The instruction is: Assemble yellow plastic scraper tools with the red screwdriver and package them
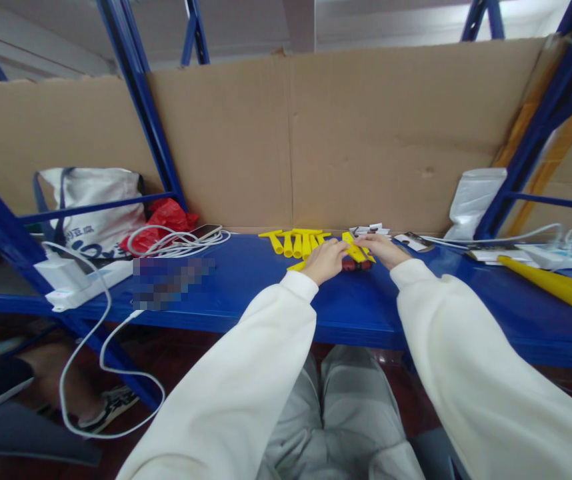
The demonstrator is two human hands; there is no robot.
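My left hand (325, 261) is closed at the near side of a yellow plastic piece (354, 251), fingertips against its left end. From the other side, my right hand (385, 249) pinches the same piece, fingers bent over its upper right part. Just below, a dark red object (357, 265) lies on the blue table (246, 273), partly hidden. Another yellow part (297, 265) pokes out beside my left hand. Beyond it stands a row of several yellow T-shaped plastic pieces with hollow round ends (297, 245).
White papers (372, 229) lie behind my right hand. A long yellow piece (551, 280) and a power strip (561, 256) are at right. Left are a coiled white cable (186, 243), a red bag (166, 219), a cloth bag (97, 207) and another power strip (91, 285). Cardboard (366, 133) walls the back.
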